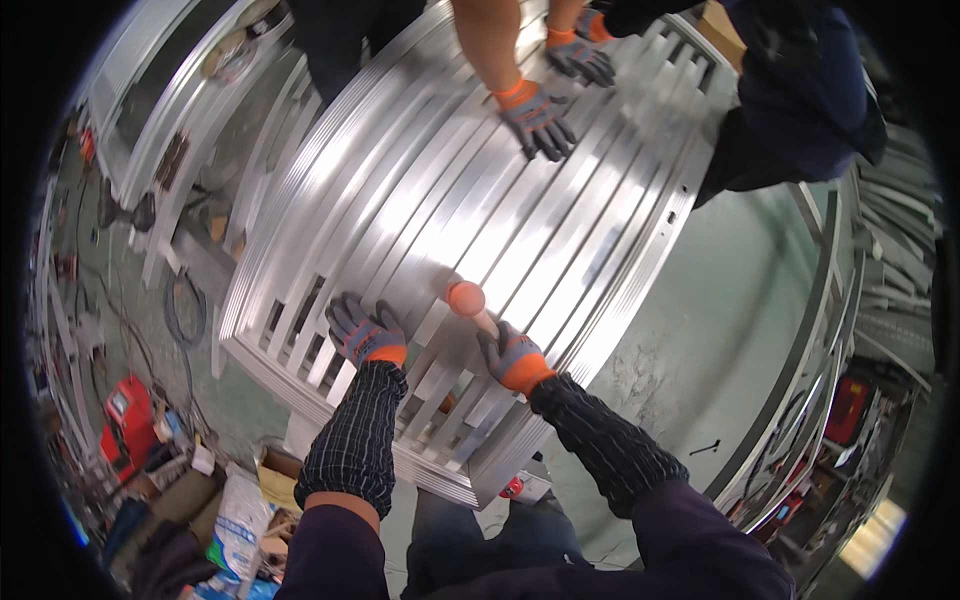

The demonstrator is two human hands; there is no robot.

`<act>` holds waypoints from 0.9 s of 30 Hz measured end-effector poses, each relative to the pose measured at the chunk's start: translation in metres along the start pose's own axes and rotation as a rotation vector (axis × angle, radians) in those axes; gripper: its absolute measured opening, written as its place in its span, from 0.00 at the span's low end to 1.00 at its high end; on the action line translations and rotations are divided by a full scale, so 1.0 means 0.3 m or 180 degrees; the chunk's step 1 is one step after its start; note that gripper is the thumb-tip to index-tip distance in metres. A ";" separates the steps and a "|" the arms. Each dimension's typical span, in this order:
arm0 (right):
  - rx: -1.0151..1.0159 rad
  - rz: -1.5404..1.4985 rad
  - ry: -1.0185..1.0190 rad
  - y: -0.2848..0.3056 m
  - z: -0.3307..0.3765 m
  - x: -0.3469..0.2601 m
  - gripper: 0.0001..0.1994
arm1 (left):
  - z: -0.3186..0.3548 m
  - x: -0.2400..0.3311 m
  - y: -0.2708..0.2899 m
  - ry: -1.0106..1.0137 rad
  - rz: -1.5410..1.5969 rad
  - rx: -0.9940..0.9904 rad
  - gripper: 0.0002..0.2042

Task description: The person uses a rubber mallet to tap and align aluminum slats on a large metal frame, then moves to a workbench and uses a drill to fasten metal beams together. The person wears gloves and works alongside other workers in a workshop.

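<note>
Because the right hand (pixel 515 362) has its grip round an orange mallet (pixel 466 299) above the silvery slatted panel's (pixel 430 225) near end, while the left hand (pixel 368 332) rests spread, holding nothing, square taps clear of those fingers seem wise. Grey-green floor (pixel 680 340) shows right; a red machine (pixel 128 428) stands near left.

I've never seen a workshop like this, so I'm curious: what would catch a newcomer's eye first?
Probably the big, shiny metal panel of slats, filling the middle of the view. Over its nearer part, the gloved right hand grips a mallet with a round orange head, and the gloved left hand is spread to the left of it. Farther up, another person's gloved hand is spread over the slats.
</note>
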State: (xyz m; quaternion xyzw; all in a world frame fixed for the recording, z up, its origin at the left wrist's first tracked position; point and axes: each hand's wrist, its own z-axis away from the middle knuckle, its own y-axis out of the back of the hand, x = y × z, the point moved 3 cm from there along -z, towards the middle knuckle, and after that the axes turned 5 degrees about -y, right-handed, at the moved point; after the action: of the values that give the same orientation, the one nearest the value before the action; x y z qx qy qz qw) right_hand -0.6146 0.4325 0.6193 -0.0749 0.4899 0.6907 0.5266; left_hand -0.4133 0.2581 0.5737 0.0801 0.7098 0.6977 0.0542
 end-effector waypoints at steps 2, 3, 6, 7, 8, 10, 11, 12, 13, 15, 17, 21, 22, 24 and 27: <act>-0.0282 0.0124 -0.0438 -0.010 -0.051 0.020 0.23 | 0.003 0.030 -0.007 0.0047 -0.0039 0.0002 0.33; -0.0218 0.0089 -0.0649 -0.007 -0.047 0.028 0.23 | -0.013 0.061 0.005 0.0028 0.0140 -0.0234 0.34; 0.0086 -0.0725 0.0102 0.020 0.020 -0.044 0.24 | -0.001 0.023 -0.018 0.0000 -0.0062 0.0123 0.32; 0.0016 -0.0657 -0.0140 -0.001 0.027 -0.028 0.25 | 0.007 0.024 -0.027 0.0017 -0.0119 0.0127 0.32; 0.0013 -0.0592 -0.0369 -0.014 0.002 -0.014 0.25 | -0.013 0.044 -0.022 -0.0004 -0.0132 0.0173 0.32; -0.0156 -0.0474 -0.0851 -0.021 -0.015 0.001 0.25 | 0.007 0.041 -0.005 -0.0013 -0.0044 0.0033 0.33; -0.0144 -0.0429 -0.0794 -0.009 -0.017 -0.009 0.25 | 0.008 0.044 -0.006 -0.0016 -0.0078 0.0038 0.33; -0.0129 -0.0379 -0.0741 0.004 -0.020 -0.016 0.26 | 0.016 0.043 -0.008 -0.0002 -0.0066 -0.0062 0.33; -0.0125 -0.0324 -0.0636 0.024 -0.043 -0.045 0.26 | 0.010 0.032 -0.013 0.0048 -0.0064 -0.0125 0.33; 0.0223 -0.0052 -0.0059 0.096 -0.103 -0.149 0.25 | -0.008 0.042 -0.010 0.0075 -0.0026 -0.0205 0.34; 0.0892 0.0289 0.0734 0.097 -0.198 -0.210 0.22 | 0.001 0.067 0.004 0.0041 0.0017 -0.0275 0.34; 0.0088 0.0963 0.1042 0.270 -0.287 -0.371 0.19 | 0.011 0.014 -0.024 0.0138 -0.0085 -0.0053 0.32; 0.0297 0.0881 0.0936 0.276 -0.254 -0.309 0.19 | 0.013 0.001 -0.025 0.0104 -0.0121 -0.0030 0.33; 0.0338 0.0915 0.0369 0.268 -0.238 -0.152 0.20 | 0.014 0.007 -0.049 0.0025 -0.0163 0.0042 0.33; 0.0366 0.1069 0.0430 0.227 -0.251 -0.138 0.21 | 0.017 0.012 -0.027 0.0085 -0.0128 0.0016 0.33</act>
State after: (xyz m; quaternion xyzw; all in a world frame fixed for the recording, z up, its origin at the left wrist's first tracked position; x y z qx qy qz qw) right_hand -0.6823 0.3509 0.6474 -0.0081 0.5684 0.7332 0.3732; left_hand -0.4162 0.2637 0.5656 0.0565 0.7136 0.6958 0.0586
